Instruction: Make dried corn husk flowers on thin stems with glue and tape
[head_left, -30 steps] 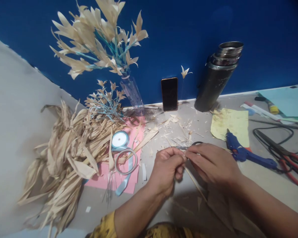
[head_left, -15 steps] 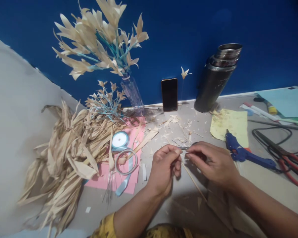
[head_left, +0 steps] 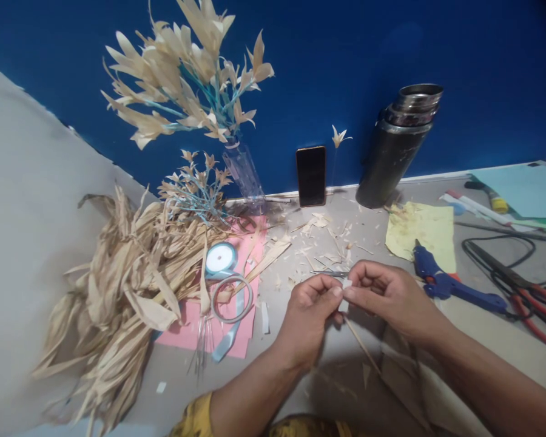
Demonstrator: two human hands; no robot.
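Note:
A small white piece of paper or tape (head_left: 344, 305) is pinched between the fingertips of both hands. My left hand (head_left: 313, 309) grips it from the left with thumb and forefinger. From the other side my right hand (head_left: 386, 297) meets it, thumb and fingers closed. Just behind the fingertips are the metal blades of small scissors (head_left: 326, 274), their handle hidden by my right hand. A thin tan stick (head_left: 363, 343) slants across the table below the hands.
Dried corn husks (head_left: 118, 267) pile up at the left, beside ribbon rolls (head_left: 221, 258) on pink paper (head_left: 182, 325). Husk flowers (head_left: 200, 67) stand in a clear bottle (head_left: 244, 173). Behind are a phone (head_left: 311, 176) and flask (head_left: 394, 152); at right a blue glue gun (head_left: 450, 285) and red-handled scissors (head_left: 530, 288).
My fingertips have come together, and the white piece now shows between them. My left hand has shifted slightly right. More of the small scissors' blades shows behind the hands.

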